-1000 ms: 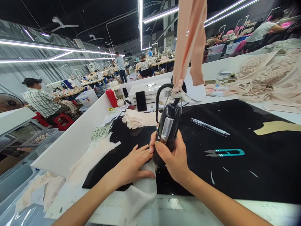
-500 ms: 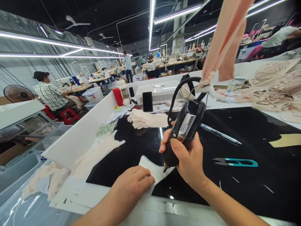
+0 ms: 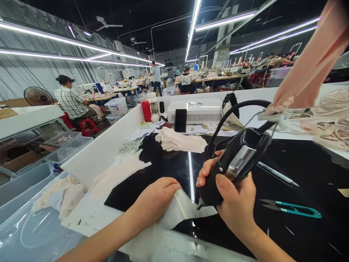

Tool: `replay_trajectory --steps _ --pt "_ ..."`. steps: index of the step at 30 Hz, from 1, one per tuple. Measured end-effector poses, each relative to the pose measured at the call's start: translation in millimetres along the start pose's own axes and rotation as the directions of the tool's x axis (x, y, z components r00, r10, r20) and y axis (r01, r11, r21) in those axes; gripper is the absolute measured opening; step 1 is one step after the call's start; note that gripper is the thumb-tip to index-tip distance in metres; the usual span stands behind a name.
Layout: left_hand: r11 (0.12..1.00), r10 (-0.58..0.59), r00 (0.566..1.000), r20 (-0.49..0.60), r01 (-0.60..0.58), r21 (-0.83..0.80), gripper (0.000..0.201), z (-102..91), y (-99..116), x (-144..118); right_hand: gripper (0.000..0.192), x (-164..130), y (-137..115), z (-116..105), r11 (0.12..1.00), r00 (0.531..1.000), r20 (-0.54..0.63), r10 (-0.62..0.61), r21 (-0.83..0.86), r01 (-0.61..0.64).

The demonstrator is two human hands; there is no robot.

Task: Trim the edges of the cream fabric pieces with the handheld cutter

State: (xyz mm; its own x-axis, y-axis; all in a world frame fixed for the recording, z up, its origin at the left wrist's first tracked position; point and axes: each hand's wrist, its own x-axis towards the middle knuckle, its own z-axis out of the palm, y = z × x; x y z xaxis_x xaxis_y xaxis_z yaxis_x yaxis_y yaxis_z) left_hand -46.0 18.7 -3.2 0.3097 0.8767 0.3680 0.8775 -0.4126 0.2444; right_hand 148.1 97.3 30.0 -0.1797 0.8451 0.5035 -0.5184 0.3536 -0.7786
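On my black tabletop [image 3: 300,160] a pair of teal thread snips [image 3: 291,208] lies to my right, with a silver pen [image 3: 276,174] beyond it. A stack of pale cloth pieces [image 3: 181,141] sits further back, and behind it a dark phone [image 3: 180,120] leans against a white machine box [image 3: 195,111]. A red container [image 3: 146,110] stands near the white side wall [image 3: 105,145]. White cord [image 3: 130,146] lies coiled by that wall. A person in a checked shirt [image 3: 70,103] sits at another bench to the left, near a fan [image 3: 38,96].
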Motion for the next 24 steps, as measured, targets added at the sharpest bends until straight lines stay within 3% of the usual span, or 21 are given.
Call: replay_trajectory --steps 8,17,24 --pt "0.998 -0.012 1.000 0.015 0.011 0.067 0.022 20.9 -2.3 2.6 0.035 -5.6 -2.0 -12.5 1.000 1.000 -0.029 0.005 0.004 -0.004" --pt "0.989 0.093 0.995 0.032 -0.096 0.111 0.026 15.3 -0.4 -9.7 0.029 -15.7 -9.0 -22.5 0.999 0.999 0.038 -0.013 -0.044 0.015" --pt "0.982 0.156 0.988 -0.015 -0.153 0.112 0.023 8.8 6.0 -6.4 0.035 -17.7 -16.4 -19.6 0.998 1.000 0.002 0.022 -0.059 -0.022"
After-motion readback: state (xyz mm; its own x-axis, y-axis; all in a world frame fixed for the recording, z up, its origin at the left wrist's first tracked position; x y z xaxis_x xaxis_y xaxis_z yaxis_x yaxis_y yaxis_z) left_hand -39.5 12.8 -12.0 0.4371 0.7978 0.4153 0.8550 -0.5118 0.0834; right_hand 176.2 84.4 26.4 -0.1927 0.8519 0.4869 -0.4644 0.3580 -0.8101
